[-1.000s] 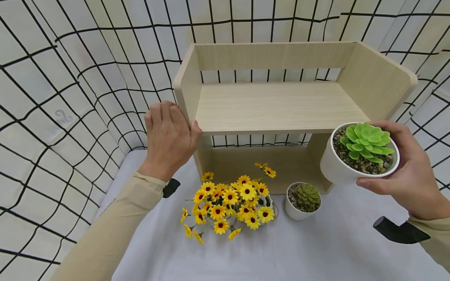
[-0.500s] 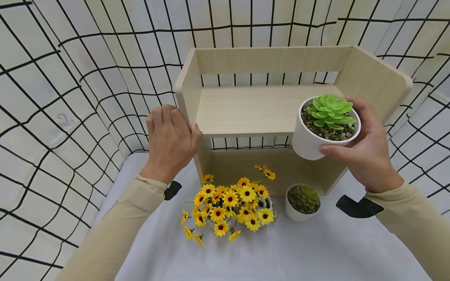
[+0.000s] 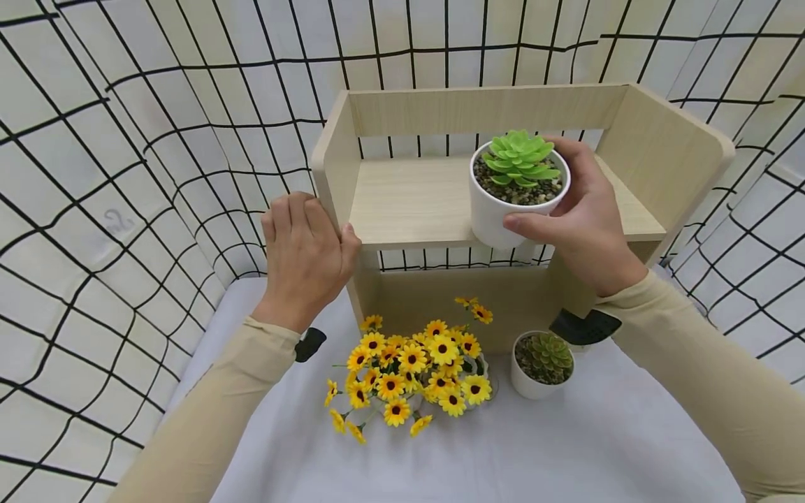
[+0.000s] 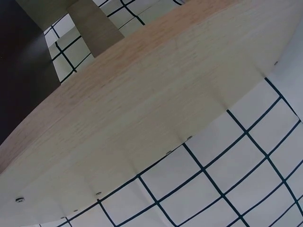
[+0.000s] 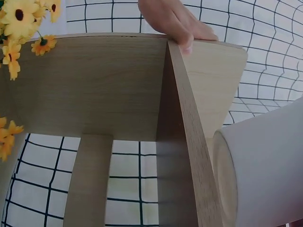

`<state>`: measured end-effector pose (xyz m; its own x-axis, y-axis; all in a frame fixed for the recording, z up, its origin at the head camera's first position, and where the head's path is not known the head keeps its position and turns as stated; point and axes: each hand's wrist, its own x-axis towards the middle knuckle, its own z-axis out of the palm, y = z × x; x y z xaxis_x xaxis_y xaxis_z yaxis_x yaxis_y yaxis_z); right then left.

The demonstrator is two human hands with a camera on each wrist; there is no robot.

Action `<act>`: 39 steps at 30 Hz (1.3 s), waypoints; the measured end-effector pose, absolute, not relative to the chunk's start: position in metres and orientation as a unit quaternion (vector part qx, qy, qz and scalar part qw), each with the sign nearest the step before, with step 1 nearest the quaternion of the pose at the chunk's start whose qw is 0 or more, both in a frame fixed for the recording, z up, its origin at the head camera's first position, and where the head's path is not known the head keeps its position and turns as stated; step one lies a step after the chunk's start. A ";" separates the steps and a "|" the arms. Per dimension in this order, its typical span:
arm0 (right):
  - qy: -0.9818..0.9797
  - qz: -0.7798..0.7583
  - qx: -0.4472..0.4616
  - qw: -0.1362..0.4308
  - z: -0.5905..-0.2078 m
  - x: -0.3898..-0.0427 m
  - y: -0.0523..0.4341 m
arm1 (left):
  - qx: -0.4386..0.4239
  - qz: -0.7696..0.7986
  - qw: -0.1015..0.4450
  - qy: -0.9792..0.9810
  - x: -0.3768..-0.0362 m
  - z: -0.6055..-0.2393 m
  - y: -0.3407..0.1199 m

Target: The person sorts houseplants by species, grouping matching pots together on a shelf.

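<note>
Our right hand [image 3: 581, 220] grasps pot [image 3: 503, 209] upright | pot base just over shelf [image 3: 409, 199] front edge | left hand [image 3: 305, 255] flat, steadying shelf's left side

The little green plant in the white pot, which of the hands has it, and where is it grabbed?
The right hand grips the round white pot with the green succulent around its side, just under the rim.

Staged recording booth: grid-printed backdrop [image 3: 157, 140], white-draped table [image 3: 566, 447].
</note>
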<state>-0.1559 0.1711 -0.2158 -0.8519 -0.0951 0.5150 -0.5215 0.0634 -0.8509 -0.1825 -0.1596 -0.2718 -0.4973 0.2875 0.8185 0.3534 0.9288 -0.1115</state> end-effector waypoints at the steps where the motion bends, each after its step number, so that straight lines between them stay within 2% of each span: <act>1: -0.712 0.650 0.216 0.157 -0.215 -0.159 0.168 | -0.185 -0.037 0.465 -0.865 -0.182 -0.272 -0.160; 17: -0.683 0.702 0.198 0.038 -0.207 -0.205 0.125 | -0.183 -0.025 0.468 -0.864 -0.182 -0.273 -0.160; 39: -0.698 0.693 0.182 0.017 -0.199 -0.236 0.086 | -0.177 -0.023 0.464 -0.868 -0.180 -0.271 -0.161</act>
